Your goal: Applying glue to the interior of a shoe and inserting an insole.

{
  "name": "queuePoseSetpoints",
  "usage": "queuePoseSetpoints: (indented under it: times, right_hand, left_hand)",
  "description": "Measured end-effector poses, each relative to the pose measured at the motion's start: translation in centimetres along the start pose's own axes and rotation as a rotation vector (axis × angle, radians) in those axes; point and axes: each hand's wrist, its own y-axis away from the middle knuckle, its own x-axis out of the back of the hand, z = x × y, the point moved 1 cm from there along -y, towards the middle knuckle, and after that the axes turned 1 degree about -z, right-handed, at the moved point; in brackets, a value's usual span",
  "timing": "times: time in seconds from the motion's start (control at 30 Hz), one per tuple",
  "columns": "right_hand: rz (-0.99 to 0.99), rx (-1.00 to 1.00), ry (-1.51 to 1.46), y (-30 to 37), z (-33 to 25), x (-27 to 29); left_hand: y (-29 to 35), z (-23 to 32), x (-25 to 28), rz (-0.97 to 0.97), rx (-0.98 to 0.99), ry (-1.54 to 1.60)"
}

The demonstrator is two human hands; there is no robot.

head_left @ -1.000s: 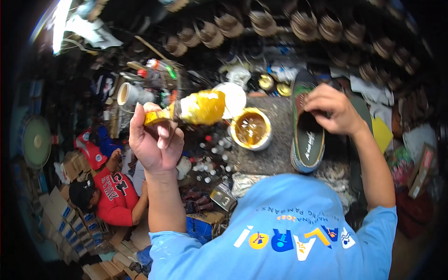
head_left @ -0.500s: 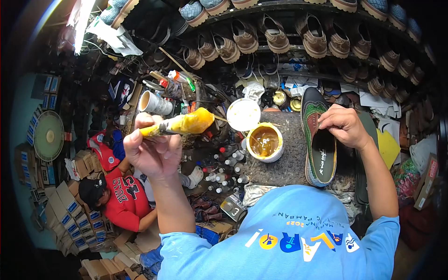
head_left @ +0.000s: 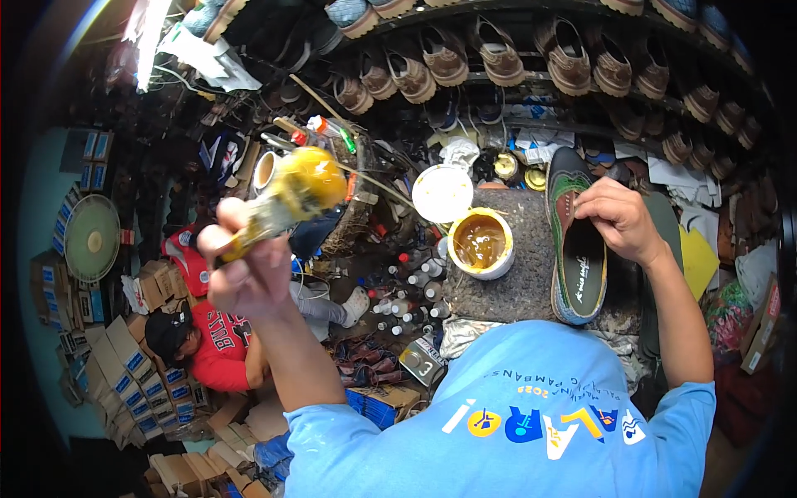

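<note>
Left hand (head_left: pixel 245 274) raised well above the table (head_left: pixel 515 290), fingers closed around the handle of a yellow, glue-caked brush (head_left: pixel 290 195) (head blurred, tilted up and right, likely kept clear of the shoe). Right hand (head_left: pixel 618 220) grips 1 shoe (head_left: pixel 577 241) by its collar, fingers curled over the rim, sole down on the table, opening facing up, probably to steady it. Open tub of amber glue (head_left: pixel 480 242) sits just left of the shoe, its white lid (head_left: pixel 442 192) behind it. Small bottles (head_left: pixel 407 290) crowd the table edge. Rows of shoes (head_left: pixel 498 58) on the shelf above. Another person in a red shirt (head_left: pixel 212 349) sits below left.
</note>
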Motion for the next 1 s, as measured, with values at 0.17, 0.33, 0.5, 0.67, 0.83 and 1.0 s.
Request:
queuePoseSetpoints:
  times: [0.17, 0.33, 0.5, 0.67, 0.83, 1.0]
  right_hand:
    - [0.001, 0.017, -0.014, -0.8, 0.1, -0.3]
    - [0.009, 0.063, -0.005, -1.3, -0.1, -0.9]
    - [0.035, 0.040, 0.020, 0.0, -0.2, -0.5]
    - [-0.088, -0.070, -0.073, 0.1, 0.3, 1.2]
    - [-0.255, -0.023, -0.135, -1.4, 2.0, 2.2]
    - [-0.366, -0.163, -0.201, -2.7, 2.4, 2.3]
  left_hand:
    - [8.4, -11.7, 1.3, 0.692, 0.608, 0.176]
    - [10.5, -12.6, -1.1, 0.431, 0.793, 0.562]
    - [1.7, -3.9, -4.8, 0.324, 0.234, 0.654]
    - [0.4, -2.1, -4.1, 0.176, 0.119, 0.505]
    - [-0.5, -2.9, -3.2, 0.062, 0.096, 0.263]
    - [-0.9, -6.5, -11.5, -0.162, 0.186, -0.351]
